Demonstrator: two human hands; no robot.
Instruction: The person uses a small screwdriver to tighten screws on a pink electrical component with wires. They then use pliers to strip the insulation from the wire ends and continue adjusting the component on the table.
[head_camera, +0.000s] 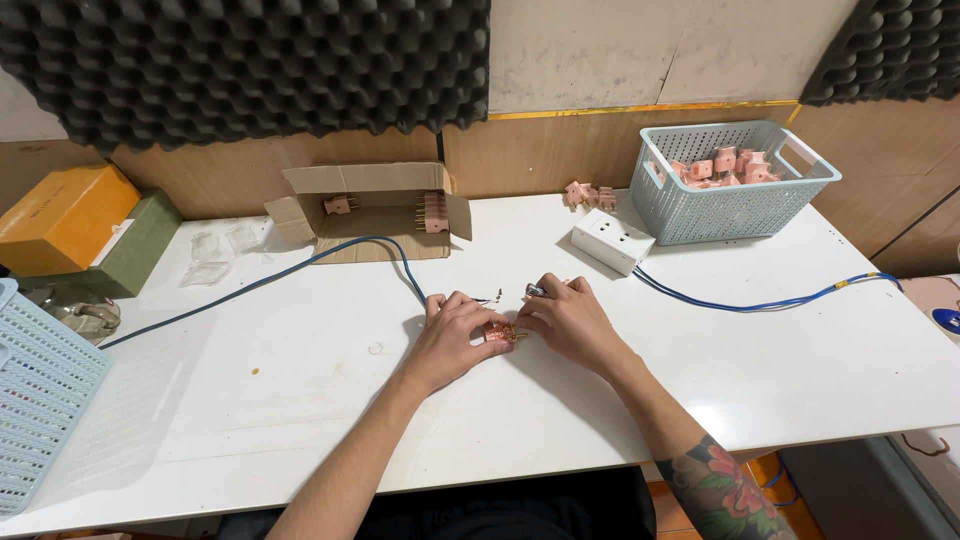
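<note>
Both hands meet at the middle of the white table (300, 400). My left hand (450, 335) pinches a small pink plug (500, 331) with brass prongs against the tabletop. My right hand (566, 318) touches the plug from the right and grips a small metal-tipped tool (535, 291), likely a screwdriver. A blue cable (330, 255) runs from the left edge to the bare wire ends (494, 297) just beyond my left fingers.
A light blue basket (735, 190) of pink plugs stands back right, a white socket block (612, 240) with its blue cord (760, 303) before it. An open cardboard box (370, 210) holds plugs at the back. Orange and green boxes (75, 225) and another basket (40, 400) sit left.
</note>
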